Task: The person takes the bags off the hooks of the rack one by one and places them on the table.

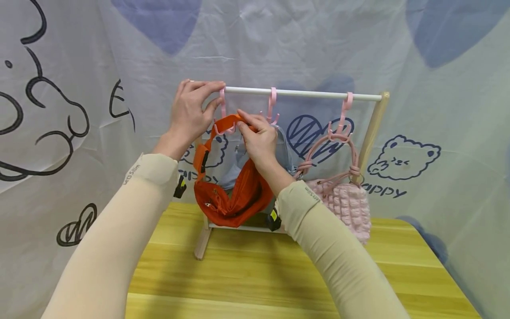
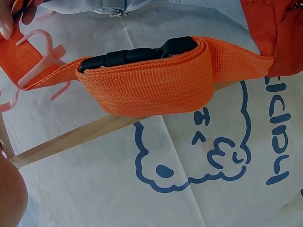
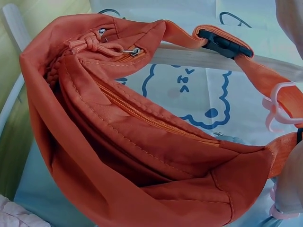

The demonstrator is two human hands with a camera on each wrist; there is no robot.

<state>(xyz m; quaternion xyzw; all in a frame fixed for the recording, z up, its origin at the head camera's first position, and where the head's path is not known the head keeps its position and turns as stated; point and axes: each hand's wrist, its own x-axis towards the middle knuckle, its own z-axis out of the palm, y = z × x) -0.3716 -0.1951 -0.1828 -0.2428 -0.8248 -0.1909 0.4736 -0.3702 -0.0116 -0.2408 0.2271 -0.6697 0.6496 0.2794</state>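
Note:
An orange waist bag (image 1: 235, 195) hangs by its strap (image 1: 227, 122) from the leftmost pink hook (image 1: 223, 104) on a white rod. My left hand (image 1: 191, 108) is at the rod's left end, pinching the upper part of that hook between fingers and thumb. The right hand (image 1: 259, 137) pinches the strap just right of the hook's prongs. In the left wrist view, a black buckle (image 2: 137, 54) sits in the folded strap. Zippers and a knotted orange cord (image 3: 94, 45) show on the bag in the right wrist view.
A light blue bag (image 1: 284, 148) hangs from the middle hook (image 1: 272, 104), partly behind the right hand. On the right hook (image 1: 342, 117) hangs a pink quilted handbag (image 1: 346, 208). The rack's wooden post (image 1: 372, 133) stands on a yellow wood table (image 1: 239, 279), before a printed cloth.

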